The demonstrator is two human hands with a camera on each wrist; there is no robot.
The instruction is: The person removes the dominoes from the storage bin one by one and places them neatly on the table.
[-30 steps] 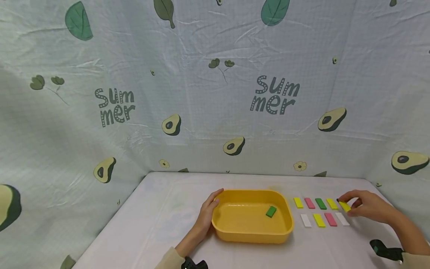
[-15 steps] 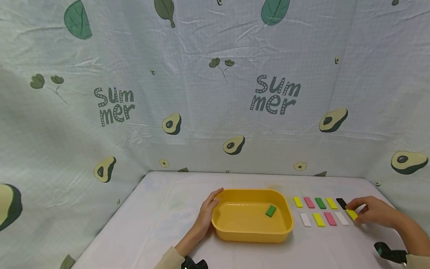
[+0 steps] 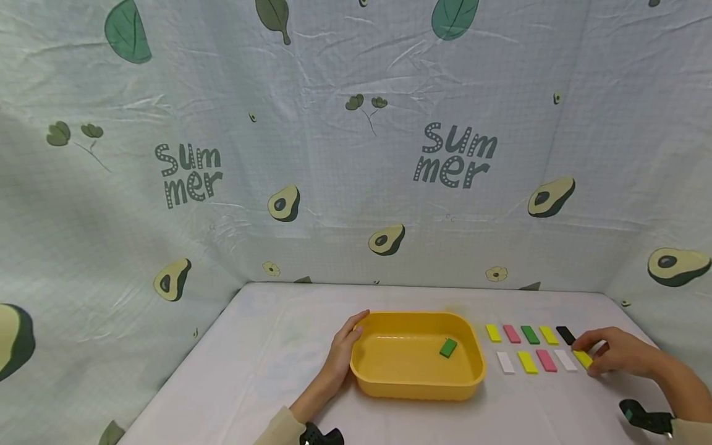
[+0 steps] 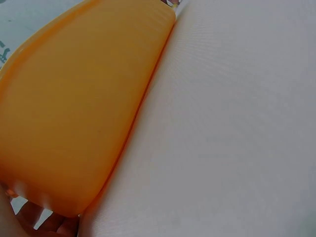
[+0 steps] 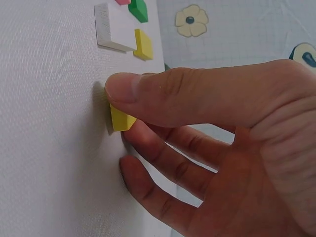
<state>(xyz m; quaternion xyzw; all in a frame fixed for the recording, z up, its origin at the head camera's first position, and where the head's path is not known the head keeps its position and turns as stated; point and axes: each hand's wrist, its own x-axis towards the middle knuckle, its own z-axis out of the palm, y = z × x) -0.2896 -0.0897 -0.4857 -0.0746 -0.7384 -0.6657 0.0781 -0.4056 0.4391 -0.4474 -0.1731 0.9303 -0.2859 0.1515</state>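
My right hand (image 3: 623, 351) pinches a small yellow block (image 3: 583, 359) between thumb and fingers, low at the right end of the front row of blocks. In the right wrist view the thumb covers much of that yellow block (image 5: 121, 119), and its lower end appears to touch the table. Beside it are a white block (image 3: 566, 361) and a black block (image 3: 565, 335). My left hand (image 3: 336, 358) grips the left side of a yellow plastic tub (image 3: 419, 392), thumb at the rim. One green block (image 3: 448, 348) lies inside the tub.
Two rows of flat coloured blocks lie right of the tub. Behind are a yellow (image 3: 493, 334), a pink (image 3: 512, 334), a green (image 3: 530, 335) and another yellow block (image 3: 549, 335). A patterned cloth wall (image 3: 328, 259) stands behind the white table (image 3: 267, 346).
My right hand has carried the yellow block rightward and nearer, from over the black block to the front row's right end, uncovering the black block. The left hand and tub stay put.
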